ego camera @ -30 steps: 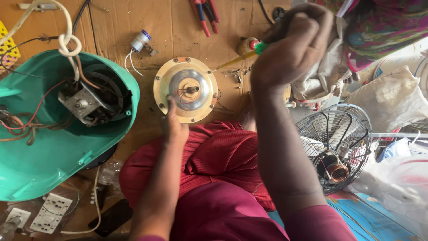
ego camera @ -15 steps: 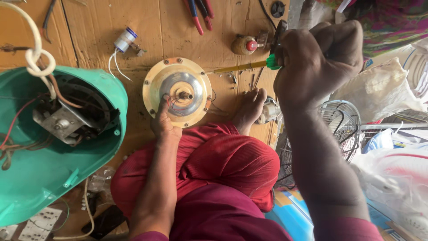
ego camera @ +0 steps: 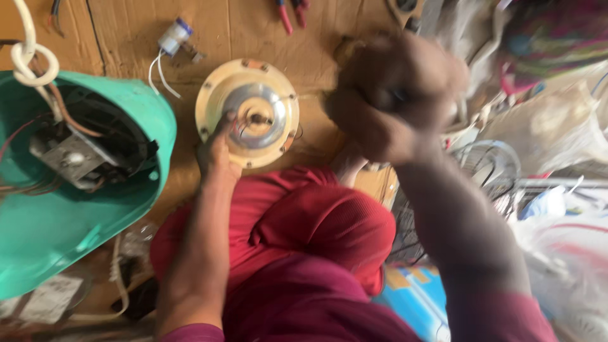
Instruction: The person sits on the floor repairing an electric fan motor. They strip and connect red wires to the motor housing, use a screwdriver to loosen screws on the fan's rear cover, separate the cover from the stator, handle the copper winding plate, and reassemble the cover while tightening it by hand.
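A round cream motor housing (ego camera: 247, 113) with a shiny metal centre and short shaft lies on the brown cardboard (ego camera: 126, 31). My left hand (ego camera: 215, 155) grips its lower left rim, fingertips near the red wires at the centre. My right hand (ego camera: 392, 95) is a blurred closed fist raised above and right of the housing. It held a green-handled screwdriver a moment ago; the blur hides the tool now. My bent knee in red cloth (ego camera: 316, 221) sits just below the housing.
A turquoise fan body (ego camera: 69, 221) with exposed wiring and a metal block fills the left side. A white rope loop (ego camera: 28, 60), a small white capacitor (ego camera: 174, 38) and red-handled pliers (ego camera: 288, 12) lie nearby. A wire fan guard (ego camera: 491, 168) and plastic bags (ego camera: 557, 126) crowd the right.
My right fist has swung down and left, closer to the camera and now blurred. The view has shifted. My left hand stays on the housing.
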A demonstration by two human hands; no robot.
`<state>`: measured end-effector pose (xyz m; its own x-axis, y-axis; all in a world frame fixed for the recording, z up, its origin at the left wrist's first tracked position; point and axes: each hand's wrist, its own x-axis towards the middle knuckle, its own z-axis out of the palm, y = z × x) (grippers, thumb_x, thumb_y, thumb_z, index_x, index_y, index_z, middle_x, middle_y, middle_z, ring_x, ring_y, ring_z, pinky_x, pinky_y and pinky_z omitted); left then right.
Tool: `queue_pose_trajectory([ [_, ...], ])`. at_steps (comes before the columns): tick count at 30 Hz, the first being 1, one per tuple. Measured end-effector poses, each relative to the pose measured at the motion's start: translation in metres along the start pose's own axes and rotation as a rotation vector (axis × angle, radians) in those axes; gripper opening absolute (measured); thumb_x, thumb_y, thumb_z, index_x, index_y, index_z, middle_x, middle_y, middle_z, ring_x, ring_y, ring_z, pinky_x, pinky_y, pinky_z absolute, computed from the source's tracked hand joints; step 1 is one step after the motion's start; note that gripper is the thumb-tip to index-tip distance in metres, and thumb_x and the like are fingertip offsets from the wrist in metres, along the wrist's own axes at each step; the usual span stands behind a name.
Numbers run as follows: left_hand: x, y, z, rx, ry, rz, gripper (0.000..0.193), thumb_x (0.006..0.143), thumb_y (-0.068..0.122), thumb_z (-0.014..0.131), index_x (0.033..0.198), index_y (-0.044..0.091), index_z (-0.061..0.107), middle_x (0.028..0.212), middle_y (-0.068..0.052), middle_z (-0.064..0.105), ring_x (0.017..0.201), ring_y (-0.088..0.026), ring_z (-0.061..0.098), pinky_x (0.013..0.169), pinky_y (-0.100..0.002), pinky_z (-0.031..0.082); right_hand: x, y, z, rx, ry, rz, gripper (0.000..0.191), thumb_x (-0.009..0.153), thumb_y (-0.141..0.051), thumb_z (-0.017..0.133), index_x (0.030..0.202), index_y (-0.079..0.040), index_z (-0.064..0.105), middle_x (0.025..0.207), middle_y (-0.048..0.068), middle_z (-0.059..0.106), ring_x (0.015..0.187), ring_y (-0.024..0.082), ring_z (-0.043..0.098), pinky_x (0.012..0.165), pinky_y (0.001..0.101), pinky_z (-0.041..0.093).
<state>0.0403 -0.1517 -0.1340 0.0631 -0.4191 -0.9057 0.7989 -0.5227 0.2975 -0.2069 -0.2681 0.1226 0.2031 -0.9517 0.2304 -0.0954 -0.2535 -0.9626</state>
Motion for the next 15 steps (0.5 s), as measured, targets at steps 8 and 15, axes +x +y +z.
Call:
queue_pose_trajectory([
  [8, -0.004, 0.003, 0.008, 0.001, -0.07, 0.235, 0.066, 0.067, 0.016, 0.095, 0.125, 0.003, 0.067, 0.114, -0.005, 0.07, 0.102, -0.019, 0.069, 0.091, -0.04, 0.058, 0.02, -0.052, -0.036, -0.354, 0.208, 0.369, 0.021, 0.113, -0.014, 0.055, 0.096, -0.003, 0.061, 0.086, 0.011, 0.07, 0.072, 0.015, 0.071, 0.068, 0.0274, 0.057],
  [15, -0.007, 0.008, 0.014, 0.04, -0.026, 0.241, 0.069, 0.062, 0.014, 0.096, 0.124, 0.001, 0.068, 0.111, -0.004, 0.072, 0.098, -0.018, 0.07, 0.09, -0.04, 0.059, 0.026, -0.092, -0.047, -0.927, -0.371, 0.202, 0.008, 0.096, -0.004, 0.074, 0.095, -0.001, 0.067, 0.085, 0.013, 0.068, 0.074, 0.02, 0.068, 0.062, 0.0326, 0.053],
])
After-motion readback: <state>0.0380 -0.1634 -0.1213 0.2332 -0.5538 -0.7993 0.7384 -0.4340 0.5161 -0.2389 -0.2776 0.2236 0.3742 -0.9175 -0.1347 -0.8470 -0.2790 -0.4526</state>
